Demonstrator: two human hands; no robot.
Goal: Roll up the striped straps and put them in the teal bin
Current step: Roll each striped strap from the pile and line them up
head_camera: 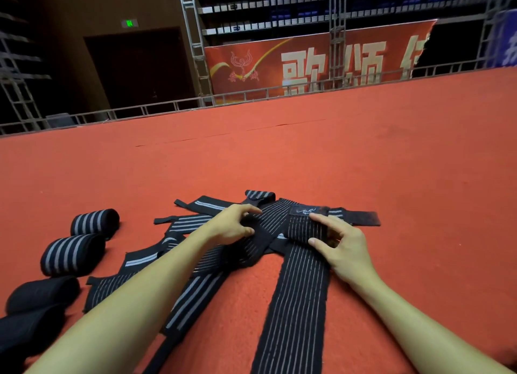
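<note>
Loose striped straps (207,264) heaped on red carpet floor (391,163), left hand (232,228) pinching one in the heap, right hand (342,247) gripping folded end of long strap (296,303), rolled straps (72,254) just left.

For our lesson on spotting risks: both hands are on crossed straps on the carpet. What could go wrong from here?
The wide strap under the right hand crosses other straps that the left hand pinches, so rolling may drag or tangle them. The finished rolls lie loose and could unwind. No bin is in view.
</note>
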